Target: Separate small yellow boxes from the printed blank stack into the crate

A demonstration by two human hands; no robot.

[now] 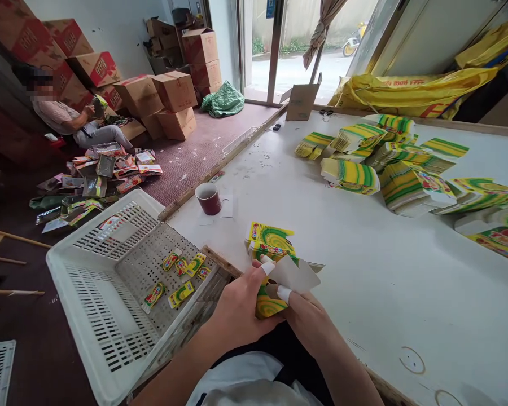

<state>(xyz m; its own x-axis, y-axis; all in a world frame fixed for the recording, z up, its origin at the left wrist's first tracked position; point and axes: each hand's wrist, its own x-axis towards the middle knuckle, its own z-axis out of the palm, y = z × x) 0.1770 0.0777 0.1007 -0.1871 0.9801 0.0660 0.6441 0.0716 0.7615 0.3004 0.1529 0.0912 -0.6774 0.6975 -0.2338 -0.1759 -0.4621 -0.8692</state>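
At the table's near edge, my left hand [246, 299] is closed around a small yellow-and-green paperboard carton [269, 306]. My right hand [308, 316] grips the same carton from the other side, by its white inner flap [294, 275]. White coverings wrap both thumb tips. Just beyond my fingers lies a pile of yellow-and-green printed cartons [271, 235], partly hidden by my hands. On my left a white plastic basket [91, 316] holds several small yellow, green and red boxes [181, 294].
A dark red mug [209, 198] stands on the white table [364, 293]. Several bundles of flat cartons [415, 186] lie at the right. A small cardboard box [303, 101] sits at the far end. On the left, a seated person [74, 115] is beside heaped packets [105, 169] and stacked boxes [175, 93].
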